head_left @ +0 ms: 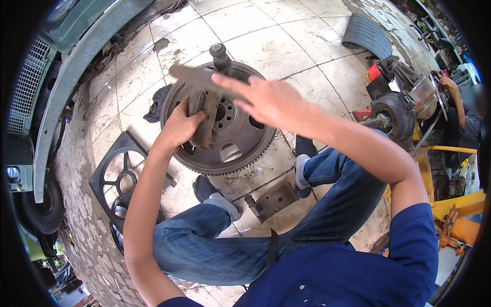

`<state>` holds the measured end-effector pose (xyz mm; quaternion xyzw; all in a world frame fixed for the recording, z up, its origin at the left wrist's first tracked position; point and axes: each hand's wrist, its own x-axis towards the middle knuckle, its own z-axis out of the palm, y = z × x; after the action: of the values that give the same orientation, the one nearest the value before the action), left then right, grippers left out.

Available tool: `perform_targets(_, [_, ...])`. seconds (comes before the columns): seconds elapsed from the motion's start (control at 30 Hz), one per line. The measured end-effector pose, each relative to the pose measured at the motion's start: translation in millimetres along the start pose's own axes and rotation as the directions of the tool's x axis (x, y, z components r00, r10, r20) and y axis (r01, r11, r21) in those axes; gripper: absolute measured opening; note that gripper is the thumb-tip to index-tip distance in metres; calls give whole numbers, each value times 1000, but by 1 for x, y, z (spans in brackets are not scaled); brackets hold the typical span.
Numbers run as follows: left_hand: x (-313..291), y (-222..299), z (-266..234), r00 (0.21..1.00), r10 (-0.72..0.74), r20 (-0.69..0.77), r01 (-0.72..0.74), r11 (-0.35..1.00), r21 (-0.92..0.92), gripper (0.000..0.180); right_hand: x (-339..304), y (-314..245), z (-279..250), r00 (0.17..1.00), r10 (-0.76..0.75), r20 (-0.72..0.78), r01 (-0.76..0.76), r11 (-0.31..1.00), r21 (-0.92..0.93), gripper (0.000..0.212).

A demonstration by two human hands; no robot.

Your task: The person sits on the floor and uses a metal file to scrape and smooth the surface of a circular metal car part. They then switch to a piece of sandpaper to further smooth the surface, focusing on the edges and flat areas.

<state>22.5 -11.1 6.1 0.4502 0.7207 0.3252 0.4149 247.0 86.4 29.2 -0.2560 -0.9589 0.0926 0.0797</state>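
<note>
A toothed flywheel (245, 140) lies flat on the tiles in front of me. Over it, my left hand (179, 123) is closed around a rusty metal part (203, 130), thumb on the near side. My right hand (273, 100), blurred by motion, grips a flat brown tool (192, 74) with a rounded end. This tool crosses above the top of the rusty part; whether they touch I cannot tell. Its exact kind is smeared. A stubby cylindrical metal piece (220, 56) with a round head stands at the wheel's far edge.
A black fan shroud-like frame (97, 176) lies at the left. Between my feet sits a metal plate with holes (276, 200). An axle-like assembly (391, 112) and a yellow frame (460, 207) stand at right, near another person's hand (449, 84). A curved ribbed panel (365, 36) lies beyond.
</note>
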Motion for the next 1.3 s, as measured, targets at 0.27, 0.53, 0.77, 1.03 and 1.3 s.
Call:
perform_targets(0.27, [4, -3, -1, 999, -22, 30, 20, 999, 45, 63, -8, -5, -1, 997, -72, -19, 72, 997, -9, 65])
perform_targets(0.53, [8, -9, -4, 993, -100, 56, 100, 995, 14, 58, -10, -9, 0, 997, -67, -23, 67, 998, -19, 66])
perform_targets(0.77, [7, -10, -6, 993, -46, 106, 40, 998, 55, 50, -3, -1, -10, 1000, -5, 20, 5, 1000, -4, 64])
perform_targets(1.03, [5, -5, -2, 997, -37, 73, 34, 999, 40, 51, -10, 4, -9, 999, -41, -22, 44, 991, 126, 65])
perform_targets(1.3, [8, -14, -4, 995, -2, 104, -8, 995, 99, 49, -11, 2, -18, 996, -66, 56, 44, 946, 321, 71])
